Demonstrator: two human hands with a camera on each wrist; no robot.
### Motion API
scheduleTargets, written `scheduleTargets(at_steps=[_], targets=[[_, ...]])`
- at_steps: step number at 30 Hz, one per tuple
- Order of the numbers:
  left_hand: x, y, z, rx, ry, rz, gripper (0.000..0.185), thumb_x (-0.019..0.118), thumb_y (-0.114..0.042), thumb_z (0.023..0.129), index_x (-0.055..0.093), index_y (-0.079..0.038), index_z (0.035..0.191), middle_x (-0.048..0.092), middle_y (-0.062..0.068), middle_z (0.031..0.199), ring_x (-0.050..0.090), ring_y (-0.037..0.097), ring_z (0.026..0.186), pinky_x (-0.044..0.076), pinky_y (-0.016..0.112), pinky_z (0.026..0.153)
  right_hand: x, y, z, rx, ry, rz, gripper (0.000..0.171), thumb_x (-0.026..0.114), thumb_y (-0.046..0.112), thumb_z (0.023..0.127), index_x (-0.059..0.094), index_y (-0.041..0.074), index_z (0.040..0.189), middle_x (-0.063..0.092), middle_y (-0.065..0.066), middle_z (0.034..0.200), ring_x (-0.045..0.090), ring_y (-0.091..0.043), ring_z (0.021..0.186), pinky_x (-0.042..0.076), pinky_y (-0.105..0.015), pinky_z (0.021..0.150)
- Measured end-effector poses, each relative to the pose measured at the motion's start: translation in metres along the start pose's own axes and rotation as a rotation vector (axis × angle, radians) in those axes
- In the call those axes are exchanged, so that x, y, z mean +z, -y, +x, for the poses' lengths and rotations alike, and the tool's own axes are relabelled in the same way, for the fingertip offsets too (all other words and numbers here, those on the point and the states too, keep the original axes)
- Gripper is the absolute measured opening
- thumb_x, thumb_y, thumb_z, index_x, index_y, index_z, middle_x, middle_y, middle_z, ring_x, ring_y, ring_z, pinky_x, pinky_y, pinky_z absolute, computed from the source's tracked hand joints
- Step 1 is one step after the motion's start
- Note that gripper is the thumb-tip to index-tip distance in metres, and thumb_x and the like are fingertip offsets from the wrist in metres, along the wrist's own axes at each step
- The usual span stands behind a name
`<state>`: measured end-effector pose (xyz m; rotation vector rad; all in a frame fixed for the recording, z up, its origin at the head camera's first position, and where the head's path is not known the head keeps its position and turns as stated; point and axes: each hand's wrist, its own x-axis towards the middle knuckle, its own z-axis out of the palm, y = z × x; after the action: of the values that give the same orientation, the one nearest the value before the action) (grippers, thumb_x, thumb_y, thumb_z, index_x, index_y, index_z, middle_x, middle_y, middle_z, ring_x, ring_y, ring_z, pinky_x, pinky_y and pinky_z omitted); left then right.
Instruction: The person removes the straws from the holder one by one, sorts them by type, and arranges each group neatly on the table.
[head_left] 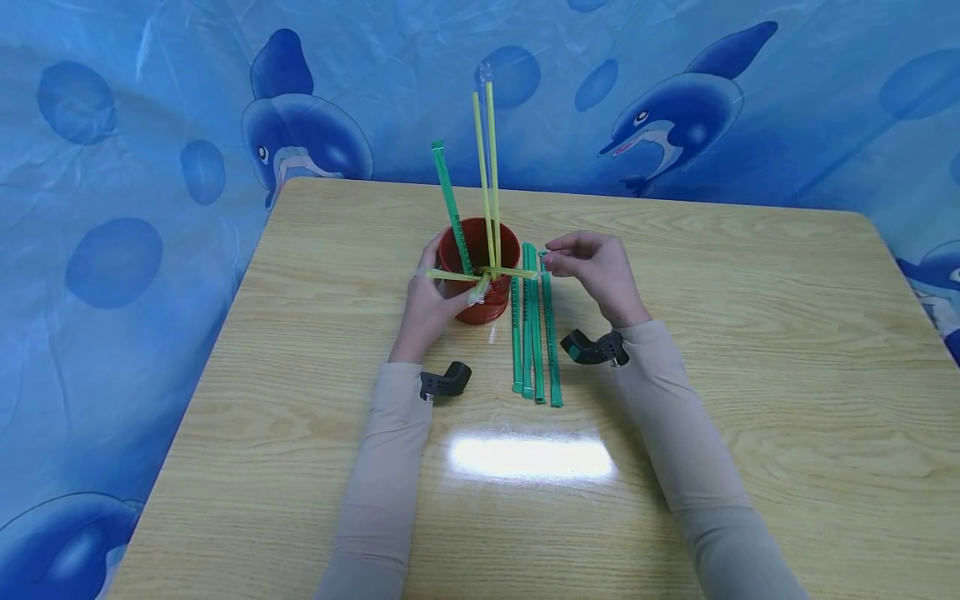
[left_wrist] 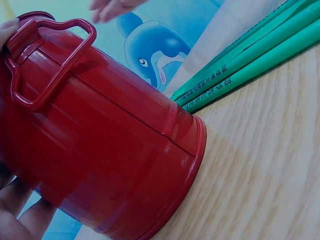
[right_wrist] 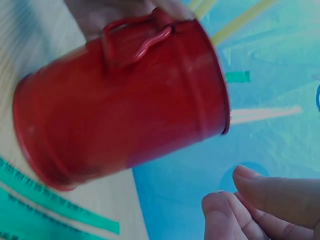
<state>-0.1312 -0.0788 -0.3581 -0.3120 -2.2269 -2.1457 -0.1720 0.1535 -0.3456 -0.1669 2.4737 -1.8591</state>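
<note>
On the wooden surface (head_left: 750, 350), nearest the person, four green strips (head_left: 534, 333) lie side by side just right of the red pot (head_left: 480, 275). The left hand (head_left: 426, 308) curls round the pot's left side, fingers against its wall. The right hand (head_left: 596, 271), just right of the pot, pinches the end of a yellow strip (head_left: 480, 273) that lies across the pot's rim. Inside the pot stand a green strip (head_left: 450, 204) and two yellow strips (head_left: 487, 167), leaning up toward the dolphin-print backdrop (head_left: 675, 108) beyond the pot.
</note>
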Motion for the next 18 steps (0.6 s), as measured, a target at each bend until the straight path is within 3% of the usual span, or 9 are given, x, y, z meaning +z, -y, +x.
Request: scheduleTargets(at_steps=[15,18], targets=[[0.0,0.0,0.0,0.006,0.005,-0.009,0.083,0.071,-0.003,0.077,0.025,-0.002,0.146,0.04,0.015,0.142,0.038,0.022,0.13,0.039,0.035,0.103,0.009,0.033,0.002,-0.089,0.057,0.066,0.02,0.067,0.007,0.087,0.067,-0.005,0.103,0.068,-0.008,0.091,0.066,-0.021,0.08,0.055,-0.03,0.076],[-0.001,0.012,0.005,0.005,0.0,-0.013,0.084,0.073,-0.006,0.076,0.026,-0.006,0.147,0.04,0.011,0.142,0.037,0.02,0.13,0.039,0.035,0.103,0.011,0.038,0.005,-0.098,0.063,0.064,0.019,0.067,0.007,0.087,0.067,-0.004,0.102,0.068,-0.008,0.091,0.066,-0.023,0.08,0.055,-0.03,0.076]])
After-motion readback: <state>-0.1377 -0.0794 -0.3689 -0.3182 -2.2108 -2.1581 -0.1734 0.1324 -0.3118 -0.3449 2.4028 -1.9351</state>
